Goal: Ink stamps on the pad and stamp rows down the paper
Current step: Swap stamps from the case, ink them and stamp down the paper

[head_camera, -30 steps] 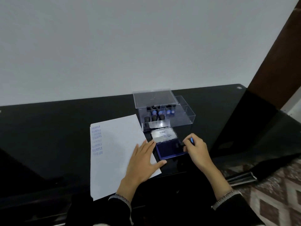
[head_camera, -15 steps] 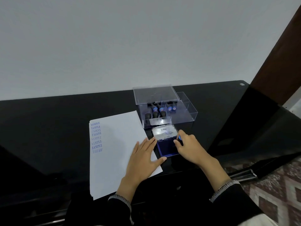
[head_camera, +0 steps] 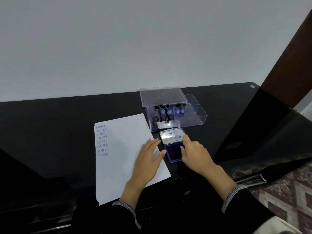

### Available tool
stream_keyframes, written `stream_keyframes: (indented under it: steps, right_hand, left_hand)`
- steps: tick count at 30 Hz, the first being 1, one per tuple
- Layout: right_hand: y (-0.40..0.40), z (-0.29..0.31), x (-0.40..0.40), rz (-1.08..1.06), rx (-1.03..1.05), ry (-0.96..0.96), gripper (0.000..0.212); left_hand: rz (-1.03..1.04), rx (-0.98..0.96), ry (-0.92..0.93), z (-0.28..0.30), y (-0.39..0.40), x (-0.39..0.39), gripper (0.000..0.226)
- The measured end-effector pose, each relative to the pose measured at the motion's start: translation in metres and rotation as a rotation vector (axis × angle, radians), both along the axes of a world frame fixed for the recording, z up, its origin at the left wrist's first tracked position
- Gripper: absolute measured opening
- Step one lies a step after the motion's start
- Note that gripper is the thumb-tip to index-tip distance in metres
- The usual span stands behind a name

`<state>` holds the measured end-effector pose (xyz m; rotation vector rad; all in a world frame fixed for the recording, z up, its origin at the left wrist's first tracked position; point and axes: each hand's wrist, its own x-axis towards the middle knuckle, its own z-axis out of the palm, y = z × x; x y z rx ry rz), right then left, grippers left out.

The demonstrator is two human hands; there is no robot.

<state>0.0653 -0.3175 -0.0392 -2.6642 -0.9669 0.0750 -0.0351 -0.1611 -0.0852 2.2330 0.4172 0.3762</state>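
Since a second ago, the right hand [head_camera: 194, 153] has been sliding leftward from beside the pad to sit over the right part of the ink pad [head_camera: 173, 152], its fingers [head_camera: 186, 139] curling down around a small stamp [head_camera: 182, 146], of which only a sliver of blue is showing at the knuckles, so the hold looks like a pinch on the handle, though most of it is hidden. That stamp is meeting the dark blue inked face of the open pad, whose shiny lid [head_camera: 172, 136] is standing tilted back toward the clear box [head_camera: 175, 115]. Judging by its size, the stamp is light and rigid, best held by the narrow handle near its top so the die comes down flat; the wet face will smear if it slides. The left hand [head_camera: 148, 159] is lying flat, fingers straight and spread, pressing the right edge of the paper [head_camera: 121, 159], holding nothing; the thin sheets will shift easily without that pressure. One column of eight blue impressions [head_camera: 101, 141] is running down the left margin, seven reading SAMPLE and one AIR MAIL, some inverted. Inside the one box, about seven more stamps [head_camera: 166, 114] are standing with its lid raised. Everything is resting on a glossy black worktop [head_camera: 50, 125].
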Motion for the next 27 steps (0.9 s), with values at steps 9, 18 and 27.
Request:
stream_keyframes:
  steps: [9,18,27]
  right_hand:
    - [0.004,-0.004,-0.006,-0.056,-0.023,-0.057,0.012]
    - [0.003,-0.003,-0.003,-0.137,0.079,0.056,0.02]
    - [0.007,-0.003,-0.008,-0.157,0.037,0.024,0.017]
  left_hand:
    - [0.286,0.037,0.014,0.017,0.053,-0.035,0.033]
    - [0.447,0.1,0.026,0.009,0.101,-0.079,0.032]
    - [0.454,0.166,0.056,-0.005,0.11,-0.088,0.036]
